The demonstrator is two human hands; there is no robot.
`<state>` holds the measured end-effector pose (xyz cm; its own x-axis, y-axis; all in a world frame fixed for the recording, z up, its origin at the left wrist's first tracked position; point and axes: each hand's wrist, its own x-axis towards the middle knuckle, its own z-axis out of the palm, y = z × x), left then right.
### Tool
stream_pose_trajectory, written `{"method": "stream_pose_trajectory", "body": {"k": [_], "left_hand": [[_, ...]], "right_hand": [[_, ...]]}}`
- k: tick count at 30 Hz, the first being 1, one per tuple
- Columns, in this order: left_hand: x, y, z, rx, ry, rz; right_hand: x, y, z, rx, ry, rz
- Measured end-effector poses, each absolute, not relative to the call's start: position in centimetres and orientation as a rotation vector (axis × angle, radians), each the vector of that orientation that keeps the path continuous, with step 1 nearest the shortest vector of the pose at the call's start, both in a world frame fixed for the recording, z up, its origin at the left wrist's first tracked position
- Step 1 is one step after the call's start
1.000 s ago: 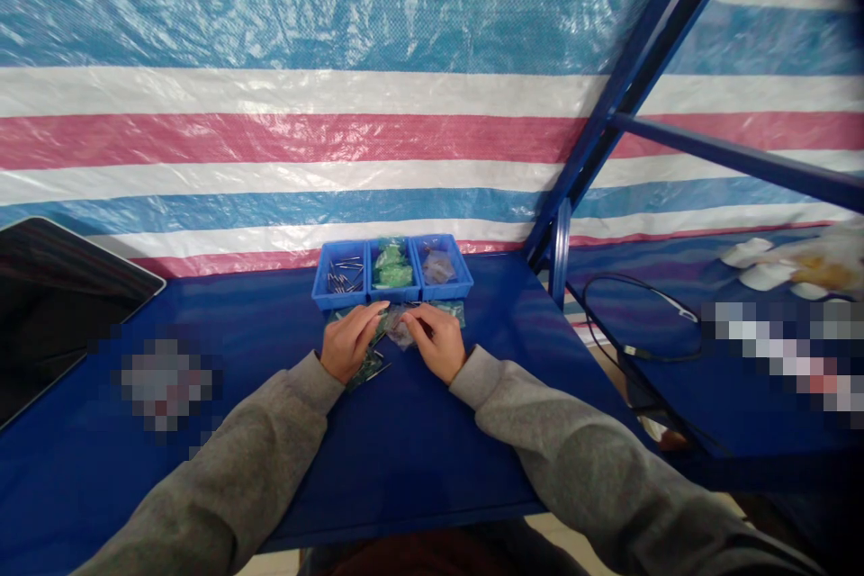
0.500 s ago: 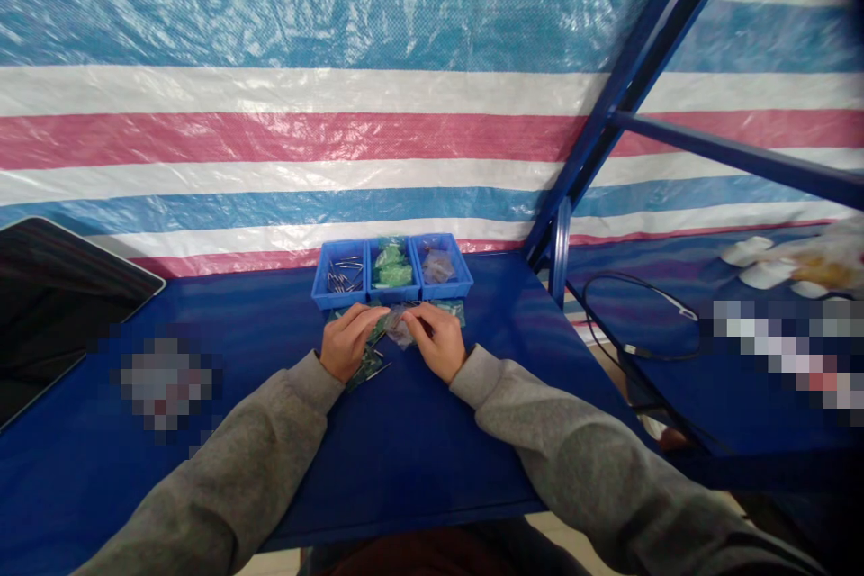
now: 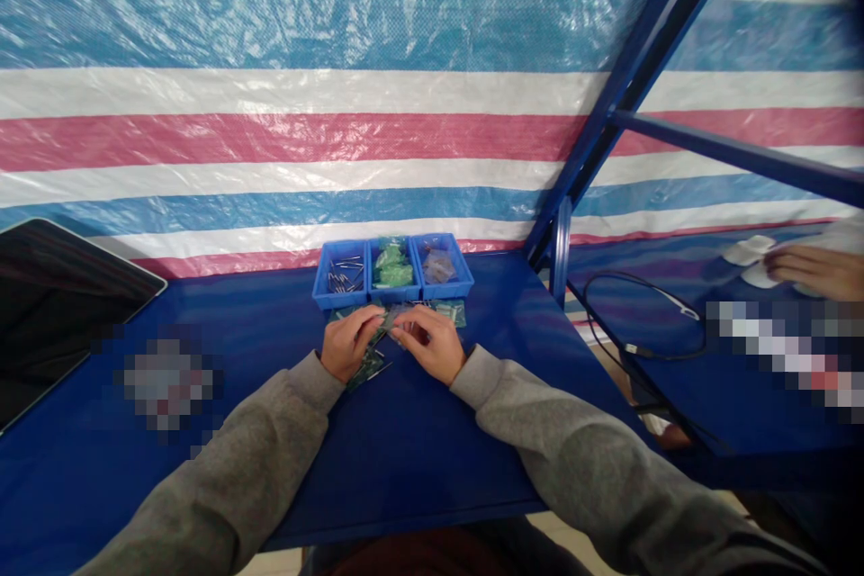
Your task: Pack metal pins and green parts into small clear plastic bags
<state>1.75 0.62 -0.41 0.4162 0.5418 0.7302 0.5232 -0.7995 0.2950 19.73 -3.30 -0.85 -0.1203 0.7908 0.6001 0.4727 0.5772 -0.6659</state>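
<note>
Left hand (image 3: 347, 342) and right hand (image 3: 432, 342) pinch a clear plastic bag (image 3: 397, 317) nearer than three blue bins (image 3: 393, 270)

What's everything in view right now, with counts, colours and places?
Bins: three, blue, table rear
Metal pins: several, silver, left bin
Green packets: several, middle bin
Clear packets: several, right bin
Green pieces: several, around hands
Clear bag: one, between hands
Tables: two, blue, below and right
Panel: one, black, left
Cable: one, black, right
White items: several, right
Sheet: striped, behind
Frame: blue, right
Blurred patches: unreadable, both sides
Another person's hand: one, far right
Left hand, right hand: centre, grey sleeves
</note>
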Motion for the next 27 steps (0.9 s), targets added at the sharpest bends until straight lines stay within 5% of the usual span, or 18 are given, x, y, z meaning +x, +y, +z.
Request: {"method": "stream_pose_trajectory", "body": {"k": [27], "left_hand": [[1.9,0.5,0.6,2.564,0.882,1.432]], "right_hand": [[20.0,-3.4,-0.6,-1.069,-1.686,0.346]]}}
